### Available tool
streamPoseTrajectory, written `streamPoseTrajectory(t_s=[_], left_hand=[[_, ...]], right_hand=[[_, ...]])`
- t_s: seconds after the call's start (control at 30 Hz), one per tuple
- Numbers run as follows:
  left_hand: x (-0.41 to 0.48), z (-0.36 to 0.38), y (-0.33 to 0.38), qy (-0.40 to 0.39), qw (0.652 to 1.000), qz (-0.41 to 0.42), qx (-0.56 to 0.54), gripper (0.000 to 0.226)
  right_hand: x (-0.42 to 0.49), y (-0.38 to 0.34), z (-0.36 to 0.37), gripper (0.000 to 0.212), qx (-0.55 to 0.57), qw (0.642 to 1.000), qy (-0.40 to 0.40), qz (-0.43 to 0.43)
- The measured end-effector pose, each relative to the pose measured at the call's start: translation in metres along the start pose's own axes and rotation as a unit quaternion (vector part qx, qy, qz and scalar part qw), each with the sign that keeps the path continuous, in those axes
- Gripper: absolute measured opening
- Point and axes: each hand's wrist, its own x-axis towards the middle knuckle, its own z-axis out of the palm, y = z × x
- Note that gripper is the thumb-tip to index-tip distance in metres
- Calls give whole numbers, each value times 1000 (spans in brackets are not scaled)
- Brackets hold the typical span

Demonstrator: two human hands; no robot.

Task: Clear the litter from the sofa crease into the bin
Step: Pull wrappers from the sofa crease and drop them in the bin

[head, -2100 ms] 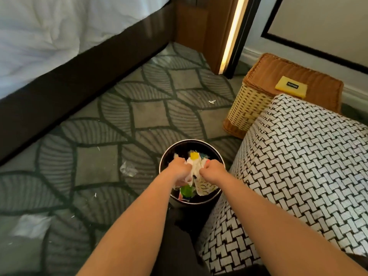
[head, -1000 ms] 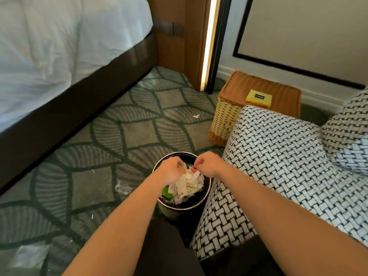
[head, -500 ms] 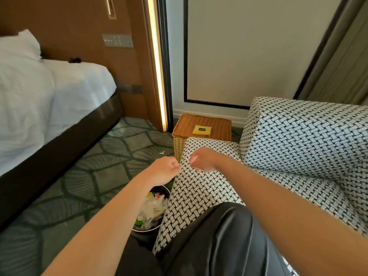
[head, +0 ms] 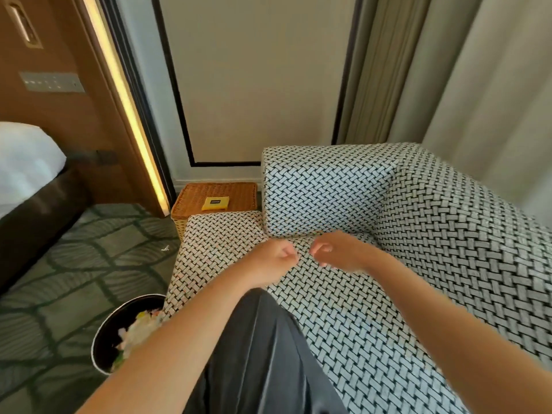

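Far left in my feed is a bed with a white pillow on a dark brown frame. Behind it stands a brown wooden wall panel with a grey switch plate and a glowing yellow light strip down its edge. The floor is grey-green carpet with a leaf pattern, and one small white scrap lies on it near the sofa's corner.

The round black bin sits on the carpet against the sofa's front left corner. The crumpled white and coloured litter is inside it, partly hidden by the left forearm.

A tan wicker basket stands by the wall with a flat yellow packet on its lid.

The black-and-white woven sofa fills the right half. The crease below its back cushion runs just beyond the knuckles.

Both hands hover over the seat, close together but apart. The left hand is curled into a fist, and I see nothing in it. The right hand has its fingers curled in, thumb near the fingertips, also with nothing visible in it.

Dark trousers cover a knee on the seat. Beige curtains hang at far right.
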Motion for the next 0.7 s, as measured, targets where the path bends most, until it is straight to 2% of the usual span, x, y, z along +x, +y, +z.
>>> streamPoseTrajectory(t_s=[0.23,0.33,0.47,0.57,0.7], left_hand=[[20,83,40,-84,996,36,-2,33],[23,123,44,-123,992,41,-4,32],[18,172,41,-158,987,29,-17,34],[9,205,35,-168,985,18,-31,36],[-4,232,18,-146,986,-7,-84,32]], right_hand=[[-85,105,24,27,32,992,10,125],[-119,144,48,26,56,981,41,182],[-154,184,86,27,72,950,139,270],[-170,198,116,37,63,917,193,342],[-175,206,154,43,52,893,288,343]])
